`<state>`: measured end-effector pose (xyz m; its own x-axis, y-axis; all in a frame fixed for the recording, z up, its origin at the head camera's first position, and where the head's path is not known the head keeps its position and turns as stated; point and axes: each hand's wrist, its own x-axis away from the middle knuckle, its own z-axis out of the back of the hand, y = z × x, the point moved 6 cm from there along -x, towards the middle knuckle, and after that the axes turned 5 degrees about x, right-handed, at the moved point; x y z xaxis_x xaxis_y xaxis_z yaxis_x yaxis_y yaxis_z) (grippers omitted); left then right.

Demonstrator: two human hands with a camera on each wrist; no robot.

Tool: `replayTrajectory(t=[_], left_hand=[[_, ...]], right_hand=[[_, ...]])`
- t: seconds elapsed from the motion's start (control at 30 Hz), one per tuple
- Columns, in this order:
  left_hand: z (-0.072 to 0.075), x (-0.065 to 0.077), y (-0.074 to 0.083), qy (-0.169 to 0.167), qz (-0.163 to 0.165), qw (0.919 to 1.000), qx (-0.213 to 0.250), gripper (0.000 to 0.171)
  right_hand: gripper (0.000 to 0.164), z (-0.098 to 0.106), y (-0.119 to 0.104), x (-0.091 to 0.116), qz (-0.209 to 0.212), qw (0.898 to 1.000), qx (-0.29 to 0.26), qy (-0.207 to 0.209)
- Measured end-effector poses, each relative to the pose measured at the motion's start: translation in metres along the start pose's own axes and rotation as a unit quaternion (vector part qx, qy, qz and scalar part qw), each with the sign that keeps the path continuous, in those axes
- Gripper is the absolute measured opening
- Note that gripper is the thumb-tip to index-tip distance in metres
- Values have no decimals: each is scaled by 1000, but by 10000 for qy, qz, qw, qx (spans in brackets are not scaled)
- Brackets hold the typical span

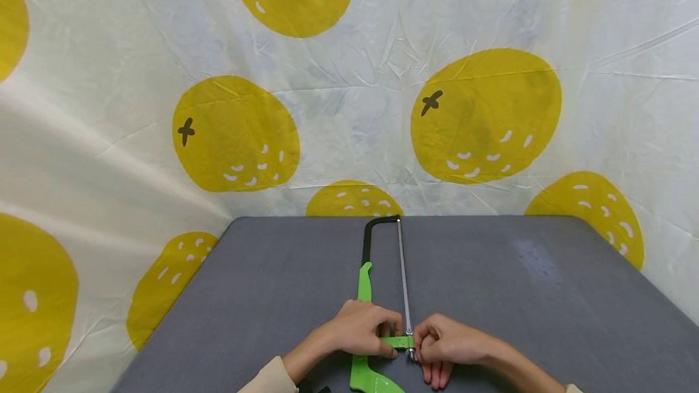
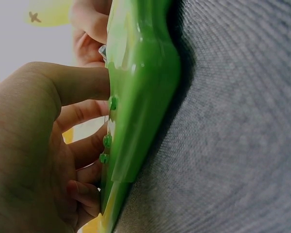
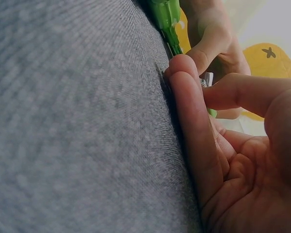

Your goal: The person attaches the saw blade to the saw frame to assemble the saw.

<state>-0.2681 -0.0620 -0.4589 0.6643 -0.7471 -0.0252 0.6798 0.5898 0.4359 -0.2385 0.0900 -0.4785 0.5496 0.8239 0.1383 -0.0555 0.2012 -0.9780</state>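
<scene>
A hacksaw lies on the grey table, with a green handle and frame, a black front bow and a straight metal blade along its right side. My left hand holds its green frame near the short crossbar, thumb on the near side and fingers on the far side. The green handle fills the middle of the left wrist view. At the blade's near end, my right hand pinches the silver tension nut; the fingertips partly hide it. Other fingers of that hand rest along the tabletop.
The grey cloth-covered table reaches back to a pale curtain printed with large yellow fruit. A small dark object shows at the bottom edge, too cut off to identify.
</scene>
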Motion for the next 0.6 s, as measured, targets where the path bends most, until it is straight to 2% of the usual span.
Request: replayTrajectory(t=[0.23, 0.47, 0.6], left_hand=[[0, -1, 0, 22, -53, 10000, -28, 18], [-1, -1, -1, 11, -62, 10000, -15, 18], [-2, -1, -2, -7, -47, 10000, -31, 18]], right_hand=[[26, 0, -1, 1, -10, 10000, -81, -37], [7, 0, 0, -1, -50, 9999, -121, 44], [9, 0, 1, -1, -64, 9998, -153, 50]])
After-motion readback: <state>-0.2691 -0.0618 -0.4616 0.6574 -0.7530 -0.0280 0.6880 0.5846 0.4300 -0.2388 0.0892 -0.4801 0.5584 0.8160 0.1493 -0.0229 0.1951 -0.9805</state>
